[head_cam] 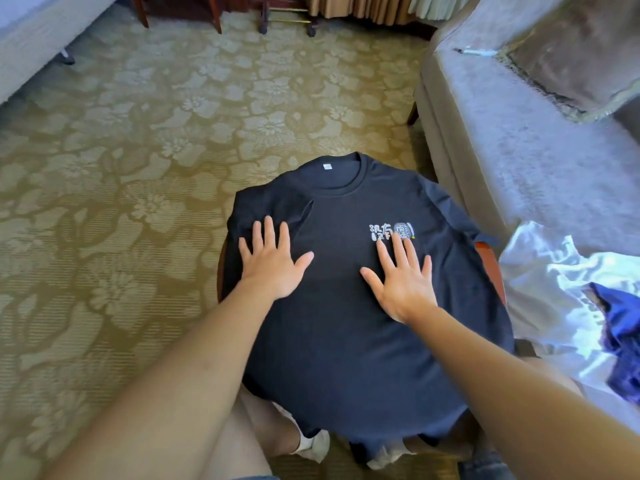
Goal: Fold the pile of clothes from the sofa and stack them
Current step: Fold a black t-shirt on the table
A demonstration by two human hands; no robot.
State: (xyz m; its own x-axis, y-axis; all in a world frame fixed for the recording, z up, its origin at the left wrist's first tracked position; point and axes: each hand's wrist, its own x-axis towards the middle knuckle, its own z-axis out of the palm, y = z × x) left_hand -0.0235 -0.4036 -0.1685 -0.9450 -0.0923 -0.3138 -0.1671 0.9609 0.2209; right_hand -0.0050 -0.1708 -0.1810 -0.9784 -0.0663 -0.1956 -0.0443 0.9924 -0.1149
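Navy T-shirt (339,341) lies spread front-up over a small round desk (486,261), covering nearly all of it. Only a strip of reddish wood rim shows past the shirt's right edge. The neckline points away from the person, with a small white label (326,165) inside the collar. The hem hangs off the near edge of the desk, towards the person's knees. A white printed logo (391,232) sits on the shirt's chest, right of its middle.

The left hand (273,268) rests palm-down on the shirt's left part, its fingers (268,230) straight and spread, holding nothing. The fingertips reach onto the left sleeve (270,209), which is folded inwards over the body of the shirt. The right hand (403,282) lies flat on the shirt too, just below the logo. Its fingers (401,251) are also straight and fanned, with the tips touching the lower edge of the print. The two hands are apart, with bare shirt fabric between them.

To the right of the shirt stands a grey sofa (519,168). On its near end lies a rumpled white garment (554,289) with a blue garment (620,327) on top of it. Farther along the sofa, beyond the shirt, lies a pen (474,51) beside a brown cushion (571,53). A floral carpet (138,168) spreads to the left of and beyond the shirt.
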